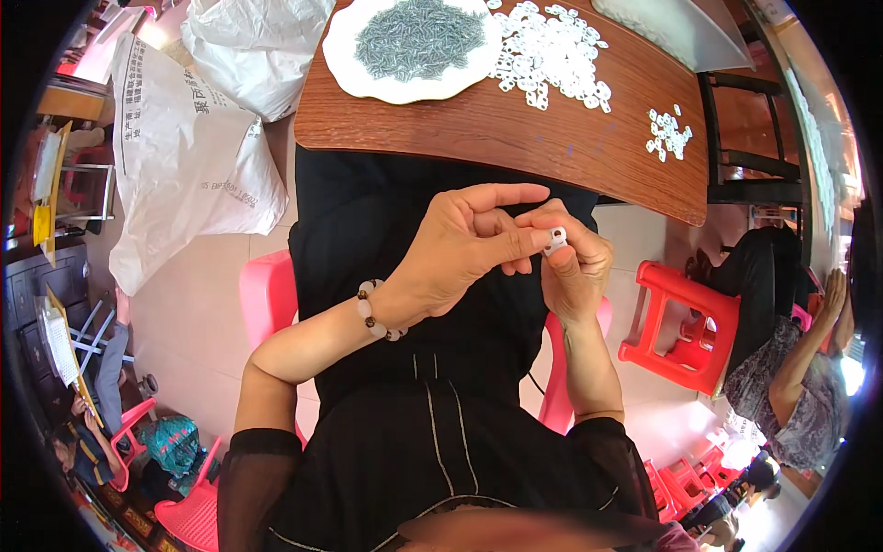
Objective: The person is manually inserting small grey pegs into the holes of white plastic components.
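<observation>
My right hand [579, 271] pinches a small white plastic piece [556, 240] with dark round holes between thumb and fingers, above my lap. Against its left side, the thumb of my left hand [460, 244] presses toward the curled fingers. The left index finger stretches out above. Whatever lies in that left pinch is hidden. On the wooden table [386, 129] ahead stands a white wavy-rimmed plate [345, 55] heaped with slender grey metal pieces [418, 39], too small to name exactly. Right of it lies a large pile of white plastic pieces [552, 55].
A smaller heap of similar pieces [669, 135] lies near the table's right edge. White printed sacks [184, 156] stand on the left. A red plastic stool [685, 327] is on the right, close to another seated person [800, 377]. More people and pink chairs [189, 506] are behind.
</observation>
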`<control>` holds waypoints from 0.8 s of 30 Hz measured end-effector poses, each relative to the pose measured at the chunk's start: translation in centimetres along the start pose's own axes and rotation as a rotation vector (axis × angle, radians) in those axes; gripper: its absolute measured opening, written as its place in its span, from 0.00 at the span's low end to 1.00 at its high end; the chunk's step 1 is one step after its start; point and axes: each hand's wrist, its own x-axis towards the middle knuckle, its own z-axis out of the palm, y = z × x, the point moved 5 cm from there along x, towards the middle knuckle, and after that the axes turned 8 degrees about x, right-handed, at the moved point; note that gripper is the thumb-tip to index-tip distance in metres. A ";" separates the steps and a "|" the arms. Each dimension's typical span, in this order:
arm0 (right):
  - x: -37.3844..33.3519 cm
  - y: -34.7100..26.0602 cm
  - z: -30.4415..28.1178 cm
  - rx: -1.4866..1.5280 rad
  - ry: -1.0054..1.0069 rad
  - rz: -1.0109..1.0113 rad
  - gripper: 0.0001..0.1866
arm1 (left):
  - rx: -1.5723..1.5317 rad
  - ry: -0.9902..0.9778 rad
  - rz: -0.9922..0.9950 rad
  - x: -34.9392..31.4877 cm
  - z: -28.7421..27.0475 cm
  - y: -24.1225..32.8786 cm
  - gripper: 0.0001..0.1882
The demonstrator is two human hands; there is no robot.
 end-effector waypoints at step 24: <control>-0.6 0.7 -0.8 -0.130 0.166 -0.059 0.16 | -0.239 0.105 -0.110 0.4 0.3 -2.3 0.22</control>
